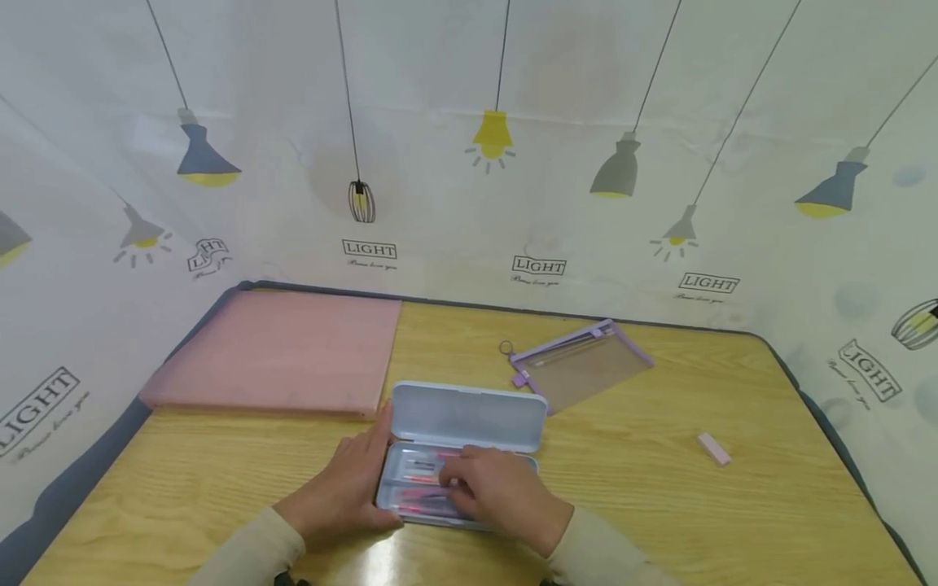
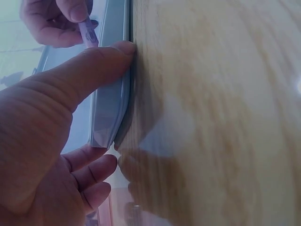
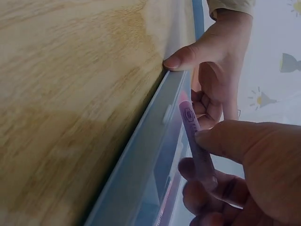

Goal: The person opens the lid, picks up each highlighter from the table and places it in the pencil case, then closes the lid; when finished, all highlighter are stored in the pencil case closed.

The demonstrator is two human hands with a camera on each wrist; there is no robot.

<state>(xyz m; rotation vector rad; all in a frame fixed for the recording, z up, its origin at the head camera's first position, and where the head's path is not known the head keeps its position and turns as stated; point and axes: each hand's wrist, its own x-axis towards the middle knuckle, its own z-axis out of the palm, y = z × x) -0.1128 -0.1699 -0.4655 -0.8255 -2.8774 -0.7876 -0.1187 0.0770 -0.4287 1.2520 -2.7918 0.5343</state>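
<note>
A light blue pencil case stands with its lid up on the table. Pink and purple pens and a few small items lie in its tray. My left hand grips the case's left end, its thumb along the front edge and its other fingers round the end. Over the tray, my right hand pinches a purple pen between thumb and fingers. In the right wrist view this pen is tilted, its pinkish end pointing toward the left hand. The right hand hides part of the tray.
Behind to the left lies a pink folder. A clear zip pouch with purple edging is behind the case. Farther right sits a small pale pink block. A printed curtain encloses the wooden table.
</note>
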